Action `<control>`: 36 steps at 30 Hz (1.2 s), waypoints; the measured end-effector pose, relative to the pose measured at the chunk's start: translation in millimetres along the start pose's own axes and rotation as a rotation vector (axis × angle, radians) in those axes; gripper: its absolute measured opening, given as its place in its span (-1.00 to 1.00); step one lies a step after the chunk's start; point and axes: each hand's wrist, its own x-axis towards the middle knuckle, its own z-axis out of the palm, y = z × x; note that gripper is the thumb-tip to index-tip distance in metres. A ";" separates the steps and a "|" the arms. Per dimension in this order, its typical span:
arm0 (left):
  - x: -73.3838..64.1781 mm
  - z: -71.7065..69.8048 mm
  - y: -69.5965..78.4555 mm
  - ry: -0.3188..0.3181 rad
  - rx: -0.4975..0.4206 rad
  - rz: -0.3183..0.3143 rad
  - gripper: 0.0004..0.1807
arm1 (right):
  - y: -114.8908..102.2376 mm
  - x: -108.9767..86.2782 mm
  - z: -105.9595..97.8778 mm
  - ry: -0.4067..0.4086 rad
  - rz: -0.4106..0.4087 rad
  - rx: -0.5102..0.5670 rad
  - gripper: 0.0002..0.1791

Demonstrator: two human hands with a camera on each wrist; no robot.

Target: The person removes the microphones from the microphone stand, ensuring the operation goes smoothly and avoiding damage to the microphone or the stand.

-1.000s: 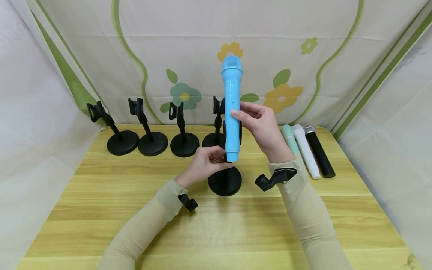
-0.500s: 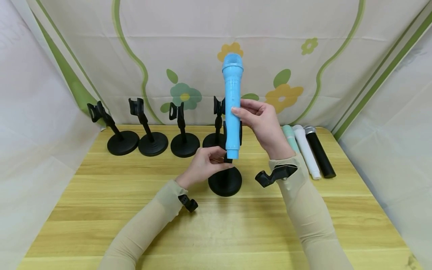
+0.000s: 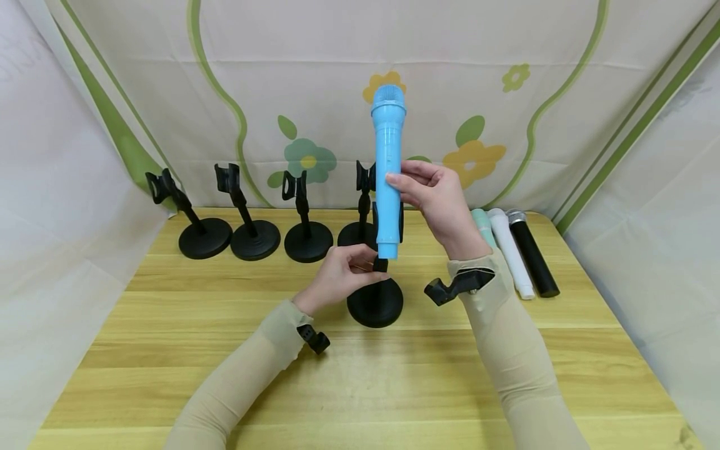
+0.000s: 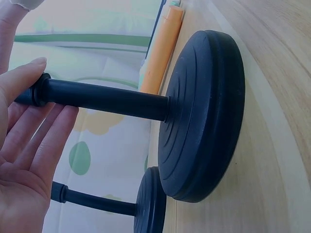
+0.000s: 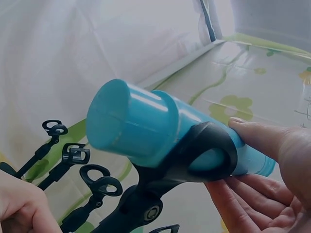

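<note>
My right hand (image 3: 444, 209) pinches a light blue microphone (image 3: 388, 147) around its middle, thumb on the near side and fingers behind. The microphone points head up. In the right wrist view, its lower body lies in the black clip (image 5: 163, 177) of a microphone stand, with the butt end sticking out past the clip. My left hand (image 3: 337, 275) grips that stand by its pole (image 4: 107, 98), between thumb and fingers at a collar just under the clip. The stand's round black base (image 3: 375, 306) is on the wooden table, nearer to me than the others.
Several more black microphone stands (image 3: 306, 240) line the table's back edge, their clips vacant; one is partly behind the blue microphone. At right lie a mint green microphone (image 3: 482, 224), a white one (image 3: 512, 253) and a black one with silver head (image 3: 532, 256). A patterned cloth (image 3: 427, 37) hangs behind.
The blue microphone has slid a little upward, away from me, along with my right hand. My left hand and the stand's base stay in place.
</note>
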 end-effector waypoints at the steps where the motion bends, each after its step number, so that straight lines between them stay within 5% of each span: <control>1: -0.1 0.1 -0.3 0.000 0.000 0.002 -0.78 | -0.1 0.5 0.0 0.000 0.000 0.001 -0.56; 14: 3.0 1.8 -34.0 0.004 -0.001 0.025 -0.78 | 0.8 7.6 -1.3 0.002 0.005 0.020 -0.55; 36: 2.9 0.9 -36.3 -0.006 -0.013 0.021 -0.73 | -5.4 23.0 -0.5 0.023 -0.019 0.103 -0.57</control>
